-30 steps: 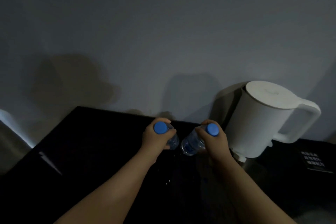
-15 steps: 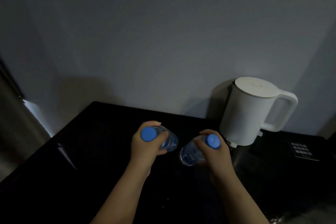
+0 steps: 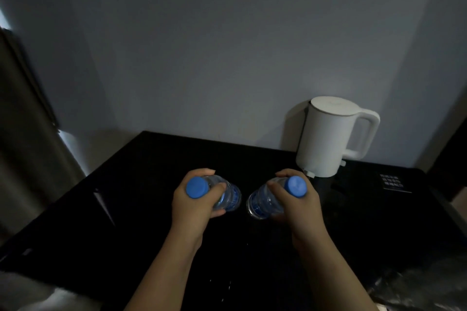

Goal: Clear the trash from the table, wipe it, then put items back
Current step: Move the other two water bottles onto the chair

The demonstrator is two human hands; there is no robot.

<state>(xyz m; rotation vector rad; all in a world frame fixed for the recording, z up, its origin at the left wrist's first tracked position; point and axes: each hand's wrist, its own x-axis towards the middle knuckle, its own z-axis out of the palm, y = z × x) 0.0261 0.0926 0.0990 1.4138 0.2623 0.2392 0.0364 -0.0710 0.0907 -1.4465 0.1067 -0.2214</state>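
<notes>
Two small clear plastic bottles on my feed, over the middle of the table (image 3: pixel 141 209), one in each hand. The left hand (image 3: pixel 194 201) has fingers and thumb curled round the neck and shoulder of the left bottle (image 3: pixel 228 195). The right hand (image 3: pixel 302 207) wraps the right bottle (image 3: pixel 262 201) the same way. Both bottles are see-through and ribbed, with a blue label band. Each carries a smooth round lid, the left cap (image 3: pixel 197 187) and the right cap (image 3: pixel 296 186), tipped up toward the camera. The bottles lean so their bases point inward at each other, close but apart, with a narrow dark gap between them. I cannot tell whether either base touches the tabletop.

The table is black, flat and glossy. Its straight back edge meets the plain grey wall (image 3: pixel 227 45), and its left edge runs diagonally toward me. Pale specks (image 3: pixel 228 285) dot the surface near the front, between the forearms. At the right rear a matt white kettle (image 3: pixel 326 139) stands upright, with a cylindrical body, a flat lid and a squared loop handle pointing right. It is near the right hand, not touching. Further right lies a small dark card (image 3: pixel 393 182) whose pale print is too blurred to read. I see open black surface from the left hand out to the left edge. Crinkled shiny plastic (image 3: pixel 417 285) sits at the lower right corner. A grey-brown panel (image 3: pixel 25 134) stands off the table's left side.
</notes>
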